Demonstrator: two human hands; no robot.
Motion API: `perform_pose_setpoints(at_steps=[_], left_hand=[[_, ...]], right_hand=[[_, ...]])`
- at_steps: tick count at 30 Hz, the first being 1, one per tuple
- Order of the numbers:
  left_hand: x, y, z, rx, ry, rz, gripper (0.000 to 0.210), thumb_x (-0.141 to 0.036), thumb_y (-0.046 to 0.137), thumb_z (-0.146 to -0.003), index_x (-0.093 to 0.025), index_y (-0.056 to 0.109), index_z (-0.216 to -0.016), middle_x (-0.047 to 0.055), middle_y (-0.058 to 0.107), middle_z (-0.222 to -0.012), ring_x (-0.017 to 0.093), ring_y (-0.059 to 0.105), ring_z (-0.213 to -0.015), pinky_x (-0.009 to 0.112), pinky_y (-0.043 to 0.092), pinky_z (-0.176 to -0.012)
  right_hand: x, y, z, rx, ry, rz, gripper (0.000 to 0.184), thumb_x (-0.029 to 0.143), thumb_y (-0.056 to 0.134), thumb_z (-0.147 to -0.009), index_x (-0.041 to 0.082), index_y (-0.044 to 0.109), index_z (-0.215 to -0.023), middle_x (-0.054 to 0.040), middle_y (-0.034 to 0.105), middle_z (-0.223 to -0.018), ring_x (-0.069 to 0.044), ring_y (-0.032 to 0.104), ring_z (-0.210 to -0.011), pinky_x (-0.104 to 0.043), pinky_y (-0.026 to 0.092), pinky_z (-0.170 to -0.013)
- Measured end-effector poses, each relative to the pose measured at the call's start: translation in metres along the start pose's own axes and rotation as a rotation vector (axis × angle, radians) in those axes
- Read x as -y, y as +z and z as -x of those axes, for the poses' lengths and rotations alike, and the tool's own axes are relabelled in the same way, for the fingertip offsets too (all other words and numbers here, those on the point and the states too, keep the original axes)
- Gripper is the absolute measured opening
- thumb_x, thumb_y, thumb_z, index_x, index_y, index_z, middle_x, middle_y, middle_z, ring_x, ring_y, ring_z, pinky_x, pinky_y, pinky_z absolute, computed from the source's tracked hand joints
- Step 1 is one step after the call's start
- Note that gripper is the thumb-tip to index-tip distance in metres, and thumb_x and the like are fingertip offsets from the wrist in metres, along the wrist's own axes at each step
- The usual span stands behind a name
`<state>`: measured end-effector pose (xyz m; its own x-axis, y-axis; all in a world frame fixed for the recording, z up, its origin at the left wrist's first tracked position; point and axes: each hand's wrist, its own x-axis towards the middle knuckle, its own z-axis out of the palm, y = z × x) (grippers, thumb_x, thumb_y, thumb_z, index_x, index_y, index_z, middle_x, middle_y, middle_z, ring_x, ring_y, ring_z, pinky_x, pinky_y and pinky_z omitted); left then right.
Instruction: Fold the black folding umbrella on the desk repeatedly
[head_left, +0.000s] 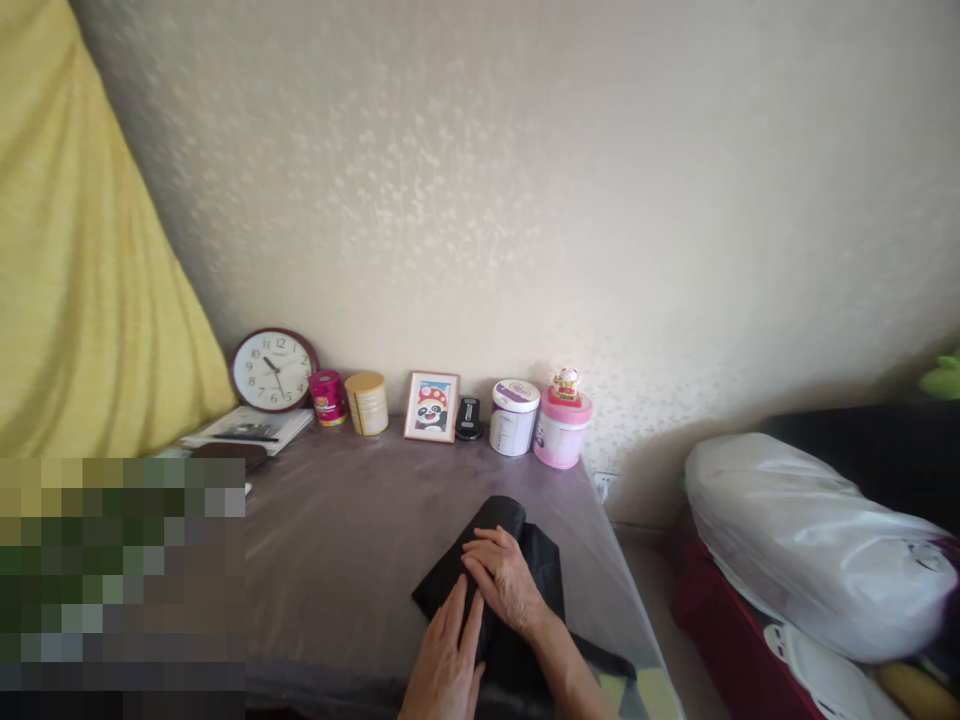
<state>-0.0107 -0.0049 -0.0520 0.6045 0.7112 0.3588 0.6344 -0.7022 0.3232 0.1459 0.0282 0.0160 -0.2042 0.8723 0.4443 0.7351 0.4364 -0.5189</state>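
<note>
On the table (330, 560), near its front right, lies a folded black fabric item (544, 565) with a smooth surface and a strap-like end trailing to the right. I cannot tell its exact kind. My left hand (448, 655) rests on its near left part, fingers stretched out and pointing away from me. Just beyond and to the right, my right hand (504, 580) lies flat across the upper fold, its fingers pointing left. The fingertips of the two hands are close together. Neither hand grips the fabric.
Along the wall stand a clock (274, 370), a magenta can (328, 398), a yellow-lidded tin (366, 405), a framed panda picture (432, 407), a black device (469, 418), a white tub (514, 420) and a pink tub (562, 435). Right, a white plastic bag (810, 545) sits beyond the table edge.
</note>
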Motion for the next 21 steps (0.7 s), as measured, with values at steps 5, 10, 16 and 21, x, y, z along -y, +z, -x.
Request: perform_pose_setpoints(at_steps=[5, 10, 16, 21], left_hand=[[0.005, 0.006, 0.002, 0.025, -0.045, 0.041, 0.084, -0.011, 0.045, -0.075, -0.022, -0.003, -0.142, 0.010, 0.021, -0.149, 0.029, 0.028, -0.133, 0.046, 0.040, -0.102], [0.008, 0.006, 0.002, 0.050, -0.070, 0.067, 0.082, -0.013, 0.044, -0.076, -0.020, -0.004, -0.142, 0.013, 0.023, -0.148, 0.030, 0.029, -0.132, 0.046, 0.040, -0.102], [0.004, -0.001, 0.001, 0.058, -0.051, 0.096, 0.082, -0.013, 0.041, -0.080, -0.024, -0.015, -0.140, 0.015, 0.020, -0.149, 0.030, 0.027, -0.133, 0.051, 0.039, -0.101], [-0.001, -0.008, 0.002, 0.052, -0.057, 0.145, 0.087, -0.011, 0.042, -0.078, -0.025, -0.019, -0.138, 0.016, 0.016, -0.149, 0.032, 0.024, -0.134, 0.054, 0.036, -0.102]], right_hand=[[-0.032, 0.004, -0.022, -0.024, 0.053, 0.093, 0.027, 0.024, 0.042, -0.090, 0.024, 0.069, -0.092, -0.0031, 0.070, -0.100, -0.019, 0.051, -0.114, -0.046, 0.020, -0.106], [-0.056, 0.006, -0.041, -0.104, 0.142, 0.136, 0.030, 0.024, 0.040, -0.090, 0.022, 0.069, -0.094, -0.0052, 0.067, -0.107, -0.020, 0.049, -0.116, -0.044, 0.025, -0.104], [-0.078, -0.012, -0.034, -0.298, 0.421, 0.132, 0.033, 0.029, 0.040, -0.085, 0.016, 0.063, -0.105, -0.0114, 0.065, -0.110, -0.021, 0.058, -0.105, -0.037, 0.039, -0.096], [-0.089, -0.039, 0.021, -0.497, 0.728, 0.080, 0.037, 0.036, 0.037, -0.083, 0.015, 0.064, -0.095, -0.0124, 0.068, -0.094, -0.024, 0.063, -0.090, -0.034, 0.045, -0.083]])
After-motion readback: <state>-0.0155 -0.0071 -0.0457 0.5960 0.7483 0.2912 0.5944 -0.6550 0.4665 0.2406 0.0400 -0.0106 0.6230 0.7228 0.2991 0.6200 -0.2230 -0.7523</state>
